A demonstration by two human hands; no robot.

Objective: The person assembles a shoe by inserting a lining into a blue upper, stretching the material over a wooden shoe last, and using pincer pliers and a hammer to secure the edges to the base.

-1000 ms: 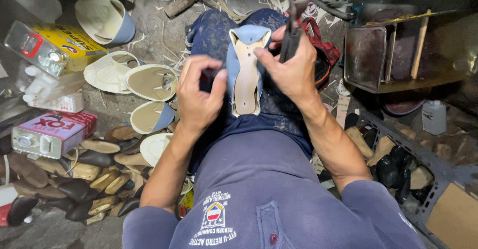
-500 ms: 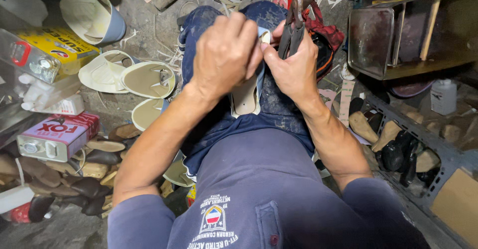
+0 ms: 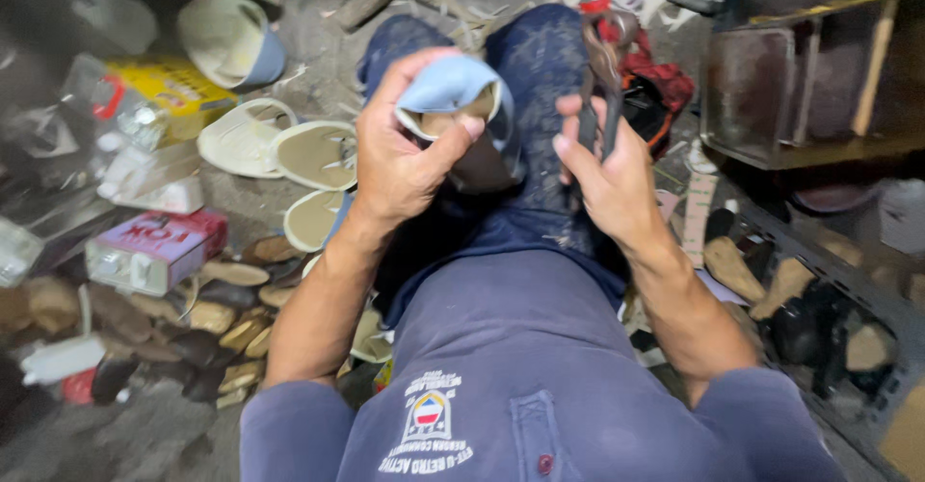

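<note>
Shoe upper (image 3: 453, 92) partly behind left hand (image 3: 405, 149)

Pale blue shoe upper (image 3: 453, 92) bent over, beside upright dark pliers (image 3: 599, 87)

shoe upper (image 3: 453, 92): soft light-blue leather-like sheet, matt, smooth
pliers (image 3: 599, 77): dark metal, dull and worn
trousers (image 3: 540, 67): blue denim, rough, stained
soles (image 3: 313, 154): cream, matt, smooth
shelf frame (image 3: 800, 106): rusty metal, wooden slats
</note>
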